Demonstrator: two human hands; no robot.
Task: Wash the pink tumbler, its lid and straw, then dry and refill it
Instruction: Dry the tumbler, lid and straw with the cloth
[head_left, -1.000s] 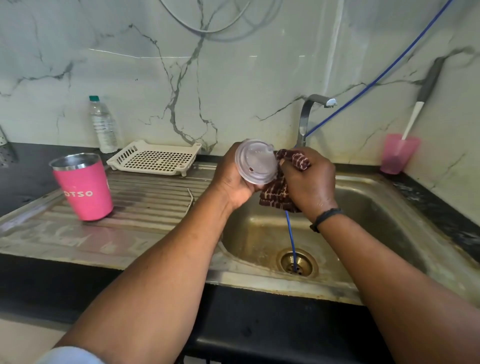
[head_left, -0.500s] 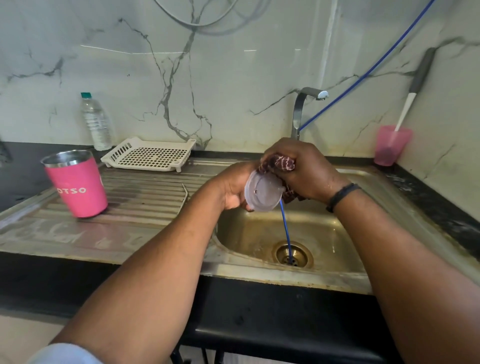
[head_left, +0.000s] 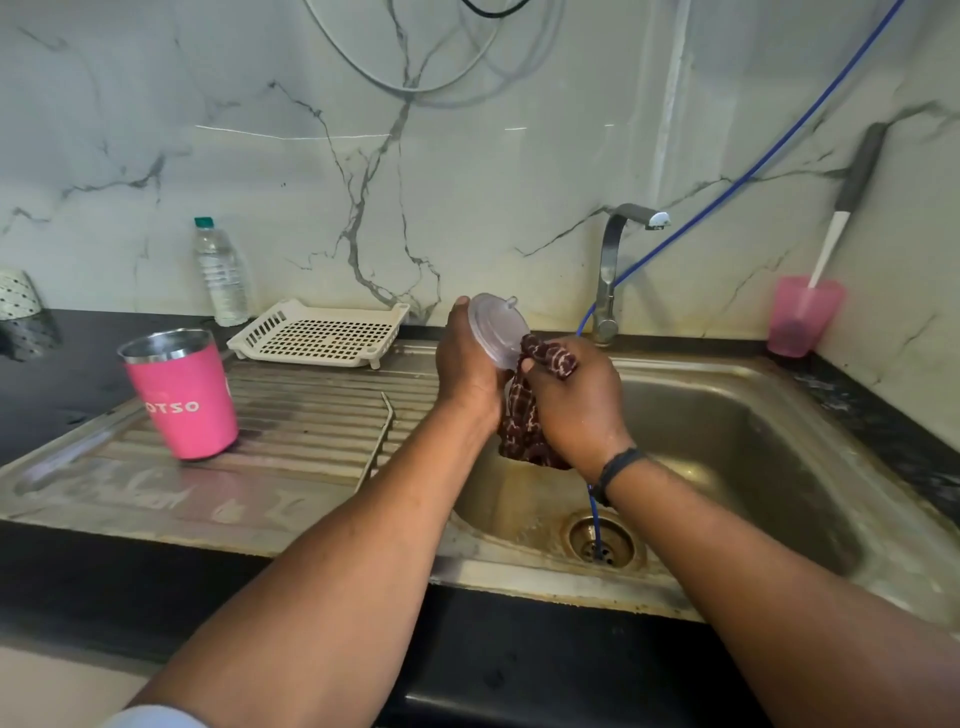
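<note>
We hold the lid (head_left: 497, 328) in our left hand (head_left: 467, 371), fingers curled round its edge, over the near-left side of the sink (head_left: 727, 441). The lid is clear plastic, tilted with one face toward the tap (head_left: 618, 260). Our right hand (head_left: 576, 410) grips a dark red patterned cloth (head_left: 530, 415), bunched in the fingers and pressed against the lid's lower edge; the rest of the cloth hangs below the hands. A dark band sits on the right wrist.

The tumbler (head_left: 182, 395) stands upright on the ribbed drainboard (head_left: 311, 431) to the left, well apart from the hands, open at the top. A thin metal straw (head_left: 378, 441) lies on the drainboard between the tumbler and the sink. Behind them a white rack (head_left: 317, 335) sits by the wall, with a water bottle (head_left: 221, 273) just beside it on the black tabletop (head_left: 62, 379). A blue tube (head_left: 727, 187) runs down from the upper right, past the tap and into the drain (head_left: 600, 540). A pink cup (head_left: 802, 317) holding a brush (head_left: 844, 208) stands at the far right corner.
</note>
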